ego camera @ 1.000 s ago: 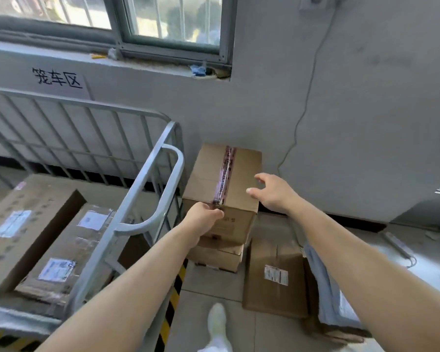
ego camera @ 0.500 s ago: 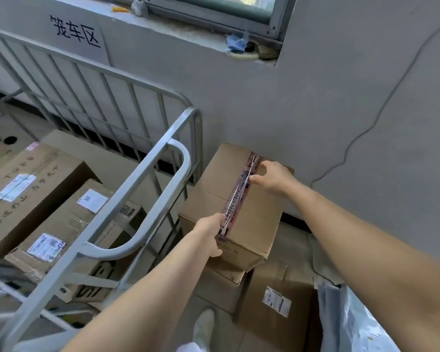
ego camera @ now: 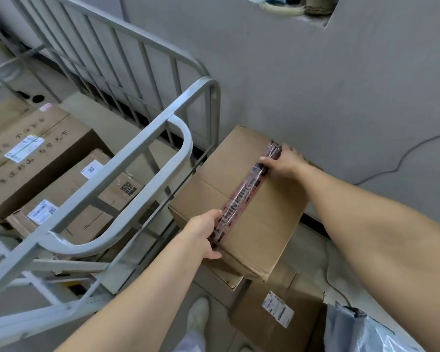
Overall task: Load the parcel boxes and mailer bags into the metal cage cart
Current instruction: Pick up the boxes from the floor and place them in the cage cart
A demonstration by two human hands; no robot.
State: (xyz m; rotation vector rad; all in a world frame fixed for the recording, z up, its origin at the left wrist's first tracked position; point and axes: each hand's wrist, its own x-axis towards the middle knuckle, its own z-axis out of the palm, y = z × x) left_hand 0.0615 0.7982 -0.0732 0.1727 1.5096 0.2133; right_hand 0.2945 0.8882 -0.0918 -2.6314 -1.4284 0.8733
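Grips the near edge of the matte brown cardboard box (ego camera: 274, 214) with the left hand (ego camera: 203, 235), beside glossy pink tape (ego camera: 241, 199). Curls the right hand (ego camera: 285, 161) over the far edge. Rests atop flat cartons (ego camera: 259, 334), just outside the grey tubular cage cart (ego camera: 187, 143).

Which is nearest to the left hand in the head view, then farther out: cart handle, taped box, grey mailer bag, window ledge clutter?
1. taped box: gripped by the left hand at its near edge.
2. cart handle: curved tube just to the left.
3. grey mailer bag: down on the floor, lower right.
4. ledge clutter: up on the far wall.
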